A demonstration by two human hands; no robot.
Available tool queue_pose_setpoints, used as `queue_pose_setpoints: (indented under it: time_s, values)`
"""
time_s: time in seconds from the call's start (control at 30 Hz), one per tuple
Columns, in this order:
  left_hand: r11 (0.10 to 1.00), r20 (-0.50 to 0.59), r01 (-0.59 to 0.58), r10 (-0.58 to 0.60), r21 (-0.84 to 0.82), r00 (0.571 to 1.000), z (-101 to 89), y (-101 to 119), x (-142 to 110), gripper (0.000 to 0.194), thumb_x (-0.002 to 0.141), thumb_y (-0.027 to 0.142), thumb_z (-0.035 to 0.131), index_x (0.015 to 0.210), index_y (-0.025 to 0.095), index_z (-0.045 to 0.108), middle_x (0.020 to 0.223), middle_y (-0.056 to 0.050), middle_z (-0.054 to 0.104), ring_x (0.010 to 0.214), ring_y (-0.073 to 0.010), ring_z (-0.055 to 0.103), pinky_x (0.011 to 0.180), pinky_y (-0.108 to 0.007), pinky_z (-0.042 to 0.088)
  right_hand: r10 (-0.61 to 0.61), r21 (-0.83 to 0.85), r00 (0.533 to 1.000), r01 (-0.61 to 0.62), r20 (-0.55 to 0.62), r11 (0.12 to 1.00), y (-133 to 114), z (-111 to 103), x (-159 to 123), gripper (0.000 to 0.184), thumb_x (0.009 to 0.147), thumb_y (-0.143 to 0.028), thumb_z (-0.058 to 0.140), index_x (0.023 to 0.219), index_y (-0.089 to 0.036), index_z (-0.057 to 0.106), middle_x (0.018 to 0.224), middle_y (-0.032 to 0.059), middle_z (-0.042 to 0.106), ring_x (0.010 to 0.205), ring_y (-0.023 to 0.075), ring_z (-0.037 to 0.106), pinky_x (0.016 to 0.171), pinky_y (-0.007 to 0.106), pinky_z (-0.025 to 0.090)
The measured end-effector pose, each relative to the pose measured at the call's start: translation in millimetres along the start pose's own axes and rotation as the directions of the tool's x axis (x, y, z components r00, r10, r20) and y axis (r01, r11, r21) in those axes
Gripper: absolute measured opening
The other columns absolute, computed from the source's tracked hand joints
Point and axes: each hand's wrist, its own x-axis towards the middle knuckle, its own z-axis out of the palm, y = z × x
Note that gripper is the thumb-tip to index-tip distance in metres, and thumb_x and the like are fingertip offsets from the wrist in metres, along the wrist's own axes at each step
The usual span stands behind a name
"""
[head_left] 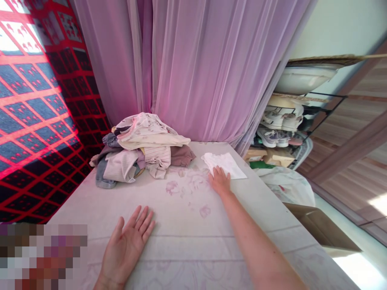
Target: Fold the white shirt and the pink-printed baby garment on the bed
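Note:
My left hand [125,245] lies palm down on the pale floral bedsheet [178,217], fingers spread, touching nothing else. My right hand [219,180] rests flat with its fingertips on the near edge of a folded white cloth garment [224,165]. Beyond my left hand and to the left of the white garment sits a heap of crumpled clothes [142,151] in cream, mauve, grey and striped fabrics. Both hands are apart from the heap.
Sheer pink curtains [193,68] hang behind the bed, and a red-and-black patterned fabric [39,133] fills the left. To the right, past the bed edge, are a rack of shoes [279,125], a white plastic bag [287,187] and a cardboard box [320,225].

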Motion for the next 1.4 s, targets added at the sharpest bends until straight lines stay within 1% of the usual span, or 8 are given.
queue_pose_setpoints:
  time_s: [0.1,0.23,0.37,0.47,0.73,1.0,1.23,1.4]
  values:
    - [0.998,-0.033,-0.02,0.021,0.053,0.999,4.5,0,-1,0.064,0.091,0.047,0.049,0.147,0.023,0.033,0.145,-0.017,0.045,0.133,-0.0309,0.043,0.113,-0.053,0.029,-0.052,0.024,0.997,0.051,0.054,0.998,1,-1,-11,0.055,0.097,-0.043,0.025,0.147,-0.022,0.032,0.156,0.0087,0.027,0.143,0.0231,0.022,0.112,0.052,0.022]
    - [0.993,-0.078,-0.019,0.029,0.12,0.997,14.0,2,-5,0.057,0.091,0.04,0.049,0.145,0.022,0.038,0.144,-0.016,0.047,0.133,-0.0304,0.043,0.113,-0.053,0.029,-0.063,0.041,0.997,0.066,-0.052,0.997,16,-11,-19,0.046,0.097,-0.034,0.03,0.14,-0.028,0.044,0.15,0.0031,0.04,0.137,0.0192,0.034,0.111,0.042,0.024]
    - [0.987,-0.089,0.01,0.005,0.161,0.996,22.3,5,-8,0.055,0.091,0.029,0.046,0.145,0.021,0.037,0.144,-0.016,0.047,0.133,-0.03,0.043,0.114,-0.053,0.028,0.015,0.012,0.99,-0.013,-0.137,1.0,38,-22,-19,0.038,0.094,-0.029,0.035,0.118,-0.028,0.064,0.125,0.0054,0.062,0.113,0.0208,0.056,0.094,0.033,0.039]
    - [0.984,-0.097,0.025,-0.007,0.179,0.995,25.3,6,-9,0.056,0.091,0.024,0.045,0.146,0.019,0.036,0.144,-0.016,0.048,0.133,-0.0303,0.043,0.114,-0.053,0.027,-0.008,0.0,0.992,0.008,-0.127,1.0,41,-26,-13,0.035,0.094,-0.032,0.038,0.104,-0.027,0.07,0.111,0.0057,0.067,0.102,0.0206,0.059,0.086,0.031,0.041]
    - [0.979,-0.17,0.011,0.023,0.201,0.985,30.6,4,-10,0.057,0.089,0.024,0.043,0.145,0.019,0.037,0.142,-0.017,0.049,0.13,-0.0313,0.046,0.111,-0.055,0.031,0.021,-0.01,0.996,-0.022,-0.086,1.0,17,-22,17,0.029,0.09,-0.028,0.044,0.095,-0.023,0.072,0.101,0.007,0.069,0.088,0.0196,0.063,0.072,0.029,0.039]
    - [0.982,-0.162,0.005,0.026,0.189,0.986,29.6,2,-9,0.056,0.089,0.024,0.043,0.145,0.018,0.038,0.143,-0.018,0.048,0.13,-0.0326,0.047,0.109,-0.055,0.034,-0.092,-0.037,0.99,0.088,-0.109,0.995,28,-21,-5,0.03,0.091,-0.027,0.044,0.089,-0.025,0.073,0.097,0.0056,0.07,0.092,0.0188,0.06,0.08,0.032,0.035]
    - [0.989,-0.08,0.052,-0.041,0.141,0.996,13.8,6,-6,0.054,0.091,0.026,0.044,0.145,0.023,0.039,0.146,-0.014,0.045,0.133,-0.0314,0.042,0.11,-0.052,0.035,-0.201,-0.006,0.973,0.201,-0.118,0.979,20,-16,12,0.038,0.096,-0.034,0.037,0.127,-0.024,0.058,0.134,0.007,0.057,0.121,0.0198,0.048,0.097,0.035,0.032]
    - [0.988,-0.084,0.048,-0.035,0.15,0.996,12.9,5,-7,0.055,0.091,0.028,0.045,0.145,0.025,0.038,0.147,-0.013,0.043,0.134,-0.031,0.042,0.11,-0.051,0.034,-0.169,0.039,0.984,0.172,-0.064,0.984,11,-12,23,0.038,0.097,-0.037,0.035,0.125,-0.027,0.059,0.137,0.0054,0.055,0.123,0.0195,0.048,0.099,0.036,0.032]
